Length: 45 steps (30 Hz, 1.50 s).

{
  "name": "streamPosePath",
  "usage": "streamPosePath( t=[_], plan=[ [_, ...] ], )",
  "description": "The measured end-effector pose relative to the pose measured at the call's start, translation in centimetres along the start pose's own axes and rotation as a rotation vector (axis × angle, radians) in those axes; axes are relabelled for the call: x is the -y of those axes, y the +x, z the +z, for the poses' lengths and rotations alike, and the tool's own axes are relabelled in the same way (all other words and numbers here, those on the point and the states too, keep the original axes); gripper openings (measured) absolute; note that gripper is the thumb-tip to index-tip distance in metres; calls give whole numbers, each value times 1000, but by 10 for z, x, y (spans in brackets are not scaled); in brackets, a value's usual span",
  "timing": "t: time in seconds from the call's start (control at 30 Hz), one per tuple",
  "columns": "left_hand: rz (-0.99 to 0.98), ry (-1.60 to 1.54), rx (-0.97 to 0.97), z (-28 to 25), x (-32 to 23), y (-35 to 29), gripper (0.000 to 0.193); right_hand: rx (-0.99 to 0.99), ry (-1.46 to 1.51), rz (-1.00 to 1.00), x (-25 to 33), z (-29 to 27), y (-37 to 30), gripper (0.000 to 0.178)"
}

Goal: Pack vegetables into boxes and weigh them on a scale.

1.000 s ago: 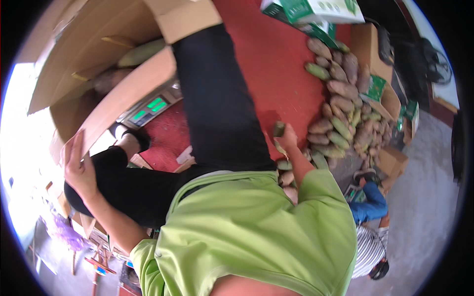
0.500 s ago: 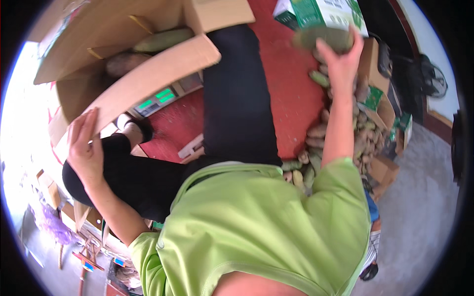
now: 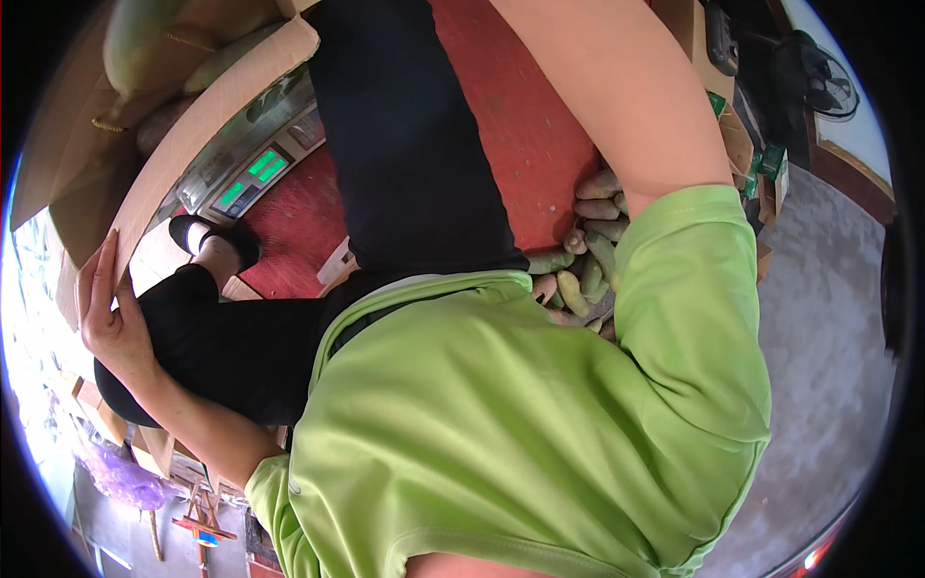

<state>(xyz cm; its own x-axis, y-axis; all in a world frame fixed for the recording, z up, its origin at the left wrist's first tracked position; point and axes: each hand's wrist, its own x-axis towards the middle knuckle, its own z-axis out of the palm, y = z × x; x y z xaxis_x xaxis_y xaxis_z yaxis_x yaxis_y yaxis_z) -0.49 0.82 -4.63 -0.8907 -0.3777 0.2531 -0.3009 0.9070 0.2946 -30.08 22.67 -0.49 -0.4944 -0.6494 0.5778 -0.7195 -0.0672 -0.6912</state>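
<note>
My left hand [image 3: 116, 332] grips the lower left end of a tall cardboard box's flap [image 3: 217, 111], fingers and thumb around its edge. Inside the box lie large green, radish-like vegetables [image 3: 226, 63]. A paler, blurred one [image 3: 138, 43] stands tilted at its upper left. My right forearm [image 3: 597, 77] reaches up and leftward past the top edge, so the right hand is out of sight. Beside my right sleeve sits a pile of green and brownish vegetables [image 3: 588, 265].
Under the box's near flap is a scale [image 3: 252, 178] with lit green displays. My black-trousered legs [image 3: 409, 144] stretch over a red surface [image 3: 525, 125]. Cartons [image 3: 737, 140] and a black fan [image 3: 827, 82] stand to the right. A purple plastic bag [image 3: 125, 477] lies lower left.
My right hand, which held a large green vegetable above the pile, has swung up and left out of view. A blurred green vegetable now shows in the box. The left hand keeps its flap.
</note>
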Motion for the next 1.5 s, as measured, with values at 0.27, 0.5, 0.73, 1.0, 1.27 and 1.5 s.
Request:
streamPosePath(
  t=[0.27, 0.5, 0.73, 1.0, 1.27, 1.5],
  plan=[
    [-74, 9, -31, -4, -13, 0, 35, -23, 109, 571, -64, -64, -51, 40],
    [92, 169, -166, -7, -12, 6, 28, -199, -106, 992, -131, -99, -200, 25],
    [104, 212, -200, -7, -10, 7, 29, 64, -213, 1187, -163, -93, -370, 21],
    [73, 207, -256, -9, -12, 4, 35, 384, -340, 1410, -159, -56, -481, 19],
    [154, 206, -187, -15, -2, 4, 29, 813, -582, 797, -121, -14, -484, 16],
    [165, 233, -188, -7, 14, 2, 26, 427, -199, 1500, -99, -19, -508, 26]
  ],
)
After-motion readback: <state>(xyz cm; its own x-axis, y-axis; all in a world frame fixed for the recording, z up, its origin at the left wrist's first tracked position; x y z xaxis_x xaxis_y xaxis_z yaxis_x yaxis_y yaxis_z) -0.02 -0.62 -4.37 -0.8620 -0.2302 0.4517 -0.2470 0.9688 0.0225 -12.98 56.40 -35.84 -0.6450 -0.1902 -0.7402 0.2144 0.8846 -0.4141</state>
